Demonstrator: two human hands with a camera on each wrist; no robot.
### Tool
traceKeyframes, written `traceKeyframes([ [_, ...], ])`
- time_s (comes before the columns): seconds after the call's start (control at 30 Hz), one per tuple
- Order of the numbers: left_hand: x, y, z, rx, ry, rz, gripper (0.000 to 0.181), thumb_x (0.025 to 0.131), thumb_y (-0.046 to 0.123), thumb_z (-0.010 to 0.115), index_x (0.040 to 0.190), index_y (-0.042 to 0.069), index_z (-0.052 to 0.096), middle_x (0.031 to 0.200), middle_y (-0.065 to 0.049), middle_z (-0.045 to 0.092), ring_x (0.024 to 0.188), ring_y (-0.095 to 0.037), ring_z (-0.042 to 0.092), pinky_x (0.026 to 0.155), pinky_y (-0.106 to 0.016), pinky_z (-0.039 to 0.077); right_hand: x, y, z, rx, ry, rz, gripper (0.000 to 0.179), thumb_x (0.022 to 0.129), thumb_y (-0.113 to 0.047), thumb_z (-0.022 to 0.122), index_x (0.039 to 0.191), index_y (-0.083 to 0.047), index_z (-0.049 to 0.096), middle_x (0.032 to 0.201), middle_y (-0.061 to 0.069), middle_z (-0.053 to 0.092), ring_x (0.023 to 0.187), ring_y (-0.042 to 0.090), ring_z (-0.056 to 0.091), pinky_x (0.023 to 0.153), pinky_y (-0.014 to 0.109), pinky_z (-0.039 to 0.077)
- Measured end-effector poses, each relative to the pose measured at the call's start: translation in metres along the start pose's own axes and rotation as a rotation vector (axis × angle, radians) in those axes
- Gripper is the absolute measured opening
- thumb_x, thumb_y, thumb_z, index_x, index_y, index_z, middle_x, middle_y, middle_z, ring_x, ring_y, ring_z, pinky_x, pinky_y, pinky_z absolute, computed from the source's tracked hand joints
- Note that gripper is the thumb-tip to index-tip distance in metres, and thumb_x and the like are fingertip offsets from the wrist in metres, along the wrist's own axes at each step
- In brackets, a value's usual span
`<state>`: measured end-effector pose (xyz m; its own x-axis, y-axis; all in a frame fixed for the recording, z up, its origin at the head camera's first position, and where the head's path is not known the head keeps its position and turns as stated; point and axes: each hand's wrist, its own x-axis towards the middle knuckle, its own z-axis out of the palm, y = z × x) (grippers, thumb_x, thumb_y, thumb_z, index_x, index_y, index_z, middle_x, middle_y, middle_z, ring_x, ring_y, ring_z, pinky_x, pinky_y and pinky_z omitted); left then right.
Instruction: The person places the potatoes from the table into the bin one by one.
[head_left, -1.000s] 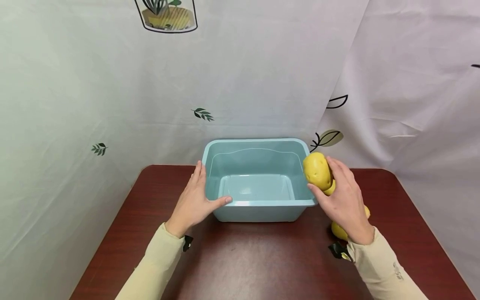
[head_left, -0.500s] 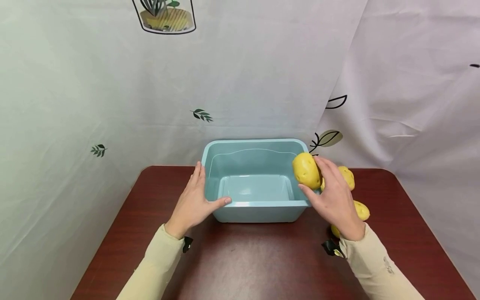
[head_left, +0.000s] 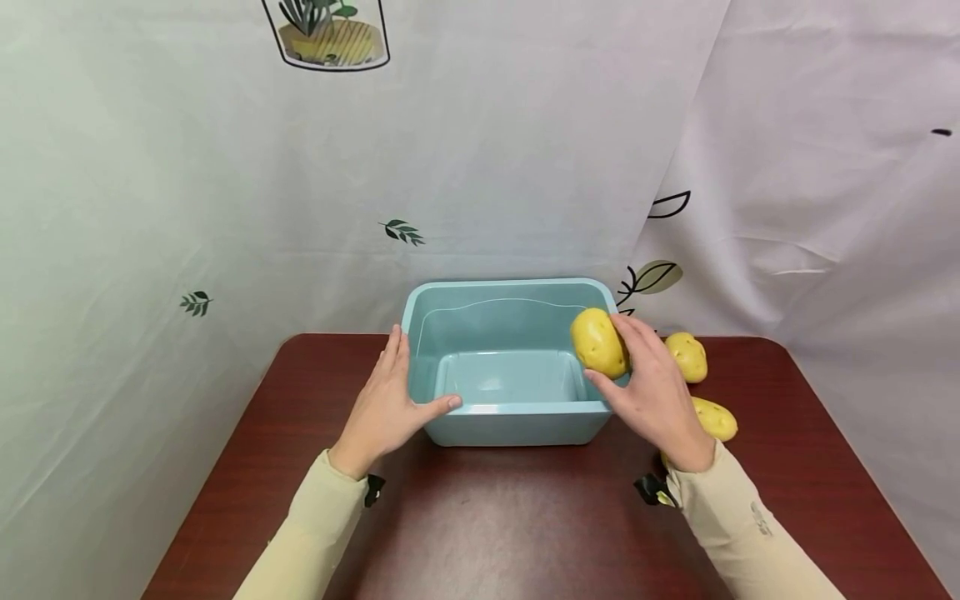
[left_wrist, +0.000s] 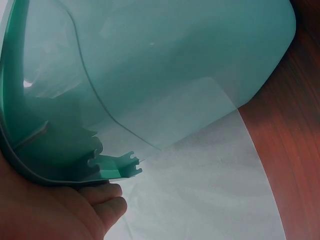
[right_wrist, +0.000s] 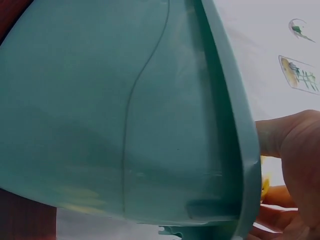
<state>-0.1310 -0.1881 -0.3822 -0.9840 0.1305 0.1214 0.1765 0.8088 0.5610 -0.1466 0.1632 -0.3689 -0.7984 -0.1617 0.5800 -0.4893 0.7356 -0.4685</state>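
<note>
A light blue plastic basin [head_left: 517, 427] stands near the back of the table. At its front left corner, my left hand [head_left: 386, 417] rests with straight fingers along the left side and the thumb on the front rim. In the left wrist view, the fingers [left_wrist: 112, 207] lie outside the rim. My right hand [head_left: 656, 396] grips a yellow potato [head_left: 598, 343] between thumb and fingers above the basin's right side. From the right wrist, the basin wall [right_wrist: 75, 110] covers most of the potato, leaving a yellow strip [right_wrist: 265, 185] beside the fingers.
Right of the basin, one potato [head_left: 686, 357] lies near the back edge and another [head_left: 716, 419] closer to the front, partly behind my right hand. A printed white curtain [head_left: 517, 150] hangs behind the dark red table [head_left: 480, 533].
My right hand has moved left with the potato, from the basin's right edge to over its inside. More of the potatoes on the table shows now. The left hand stays at the corner.
</note>
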Motion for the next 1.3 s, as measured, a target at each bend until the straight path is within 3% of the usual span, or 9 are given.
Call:
traceKeyframes([
  [0.2,0.000,0.000,0.002,-0.006,0.002,-0.001,0.125,0.079,0.073,0.069,0.160,0.002,0.006,0.168,-0.002,-0.007,0.154,-0.034,0.005,0.118,-0.055,0.021,0.000,0.002,0.004,-0.012,-0.036,0.020,0.079,0.075,-0.020,0.089,0.141,0.004,0.052,0.137,0.021,0.054,0.123,0.039,0.052,0.101,0.057,0.042],
  [0.93,0.000,0.000,0.000,-0.001,-0.004,-0.011,0.130,0.076,0.083,0.061,0.160,0.002,0.006,0.168,-0.002,-0.009,0.153,-0.038,0.006,0.119,-0.055,0.020,0.002,0.005,0.011,-0.063,-0.158,0.083,0.074,0.078,-0.031,0.087,0.138,-0.001,0.056,0.132,0.018,0.058,0.112,0.037,0.057,0.086,0.053,0.048],
  [1.13,0.000,0.000,0.000,-0.003,-0.006,-0.010,0.129,0.076,0.083,0.062,0.160,0.002,0.006,0.168,-0.002,-0.009,0.153,-0.038,0.006,0.119,-0.055,0.020,0.002,0.004,0.011,-0.062,-0.193,0.100,0.072,0.079,-0.033,0.085,0.136,-0.001,0.056,0.132,0.018,0.057,0.116,0.037,0.054,0.089,0.054,0.047],
  [1.3,0.001,0.000,0.000,-0.003,-0.005,-0.013,0.129,0.076,0.082,0.062,0.160,0.002,0.006,0.168,-0.002,-0.009,0.153,-0.038,0.007,0.119,-0.055,0.020,0.003,0.004,0.010,-0.055,-0.221,0.103,0.068,0.083,-0.034,0.083,0.134,0.002,0.056,0.134,0.021,0.055,0.123,0.039,0.051,0.098,0.056,0.044],
])
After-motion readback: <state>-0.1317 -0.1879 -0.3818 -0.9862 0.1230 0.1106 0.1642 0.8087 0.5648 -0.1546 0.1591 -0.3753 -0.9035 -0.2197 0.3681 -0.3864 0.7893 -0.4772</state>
